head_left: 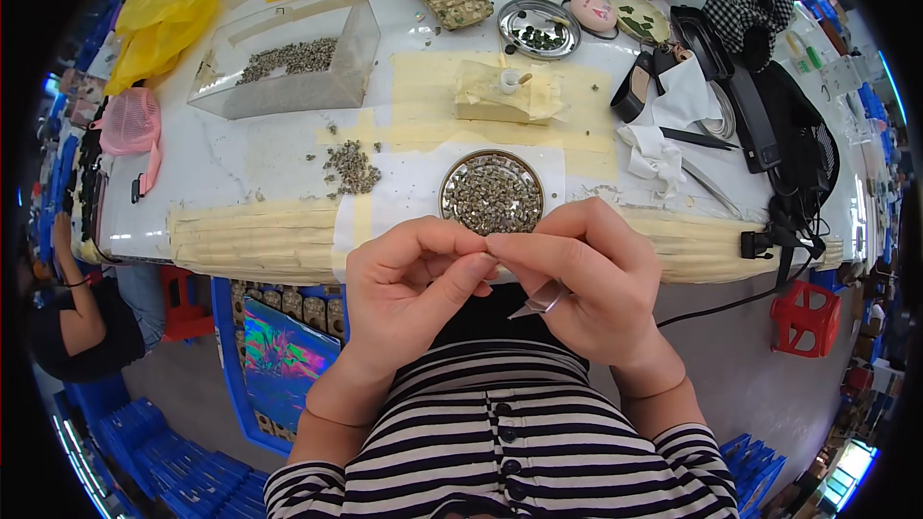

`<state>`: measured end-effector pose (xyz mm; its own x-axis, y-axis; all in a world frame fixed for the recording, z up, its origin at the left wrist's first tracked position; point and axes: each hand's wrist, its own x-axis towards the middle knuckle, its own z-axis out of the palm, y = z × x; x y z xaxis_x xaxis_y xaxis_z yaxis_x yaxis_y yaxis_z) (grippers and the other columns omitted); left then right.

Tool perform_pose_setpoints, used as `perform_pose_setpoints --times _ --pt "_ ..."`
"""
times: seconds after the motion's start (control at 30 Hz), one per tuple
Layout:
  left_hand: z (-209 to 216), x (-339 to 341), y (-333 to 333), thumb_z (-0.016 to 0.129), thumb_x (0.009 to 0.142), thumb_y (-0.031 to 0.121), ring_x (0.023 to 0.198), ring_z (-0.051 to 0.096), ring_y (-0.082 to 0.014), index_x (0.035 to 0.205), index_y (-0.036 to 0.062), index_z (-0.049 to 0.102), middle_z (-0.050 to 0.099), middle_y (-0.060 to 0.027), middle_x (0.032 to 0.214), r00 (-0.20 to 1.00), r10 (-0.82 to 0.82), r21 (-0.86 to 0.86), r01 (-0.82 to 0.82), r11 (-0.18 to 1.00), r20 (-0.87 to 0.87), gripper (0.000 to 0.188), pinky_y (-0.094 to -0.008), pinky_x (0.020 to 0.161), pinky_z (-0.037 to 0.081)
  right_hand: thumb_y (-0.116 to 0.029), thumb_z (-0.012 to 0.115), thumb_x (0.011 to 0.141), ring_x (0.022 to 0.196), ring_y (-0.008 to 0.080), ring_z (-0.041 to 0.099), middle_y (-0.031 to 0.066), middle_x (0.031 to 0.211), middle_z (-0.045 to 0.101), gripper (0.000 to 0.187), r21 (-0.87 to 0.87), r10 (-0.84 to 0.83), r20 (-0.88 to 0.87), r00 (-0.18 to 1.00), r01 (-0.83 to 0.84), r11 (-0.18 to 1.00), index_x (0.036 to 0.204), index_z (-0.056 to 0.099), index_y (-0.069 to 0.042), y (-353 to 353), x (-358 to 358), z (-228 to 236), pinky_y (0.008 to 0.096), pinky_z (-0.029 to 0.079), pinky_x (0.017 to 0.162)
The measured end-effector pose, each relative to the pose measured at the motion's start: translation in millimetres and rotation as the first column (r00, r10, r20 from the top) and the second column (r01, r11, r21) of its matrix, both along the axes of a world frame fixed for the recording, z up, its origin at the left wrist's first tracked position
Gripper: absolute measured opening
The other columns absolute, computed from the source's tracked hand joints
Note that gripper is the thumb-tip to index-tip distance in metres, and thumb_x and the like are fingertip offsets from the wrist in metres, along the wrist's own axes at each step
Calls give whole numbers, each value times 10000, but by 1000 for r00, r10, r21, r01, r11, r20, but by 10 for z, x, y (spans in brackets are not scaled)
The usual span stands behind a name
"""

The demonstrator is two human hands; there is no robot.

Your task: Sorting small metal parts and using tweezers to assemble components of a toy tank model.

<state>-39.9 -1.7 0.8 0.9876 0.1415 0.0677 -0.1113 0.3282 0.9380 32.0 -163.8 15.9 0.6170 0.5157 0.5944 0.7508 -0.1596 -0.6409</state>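
Observation:
My left hand (409,284) and my right hand (601,279) meet just over the table's front edge, thumbs and forefingers pinched together. Whatever sits between the fingertips is too small to make out. Tucked in my right hand is a pointed, silvery metal tool (540,302), its tip sticking out toward the left. Right behind the fingers lies a round, gold-rimmed dish (443,194) full of small grey-brown metallic-looking pieces (493,190). A loose pile of similar pieces (353,168) is on the table to the left.
A clear box (279,96) holding more pieces stands back left. Behind the dish is a tape-covered block (508,101) with a tiny cup. A metal plate (538,27) bears dark green bits. Straps, tissues and tweezers (711,187) lie right. Below stands a blue tray (231,356).

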Motion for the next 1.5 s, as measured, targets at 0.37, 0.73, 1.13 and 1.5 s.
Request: perform_pose_setpoints --times 0.37,0.73,1.13,1.5 --pt "-30 22 -2 616 839 -49 788 630 -123 943 -73 603 627 -96 867 1000 29 67 -29 997 12 107 -226 717 535 50 744 613 575 125 527 28 707 548 303 23 -48 43 998 47 999 889 708 -69 37 40 -69 228 411 486" --pt "-23 34 -9 601 820 -72 784 631 -116 931 -65 615 630 -91 868 996 88 147 -85 985 -16 112 -220 704 518 18 723 562 543 133 526 19 696 544 330 12 -66 166 984 65 998 877 695 -74 66 91 -144 249 409 450" --pt "-84 71 20 619 788 -90 789 604 -108 915 -47 630 642 -93 898 981 171 234 -188 954 94 135 -211 686 497 -48 659 721 604 184 498 42 727 560 333 -185 -57 88 995 73 980 1054 654 -68 5 100 -97 286 402 527" --pt "-63 76 23 609 778 -104 767 605 -121 915 -45 633 643 -109 897 975 179 259 -209 943 135 152 -215 672 494 -27 667 699 580 163 447 12 693 533 412 -230 -67 154 986 102 968 1100 675 -121 1 71 -83 277 357 508"
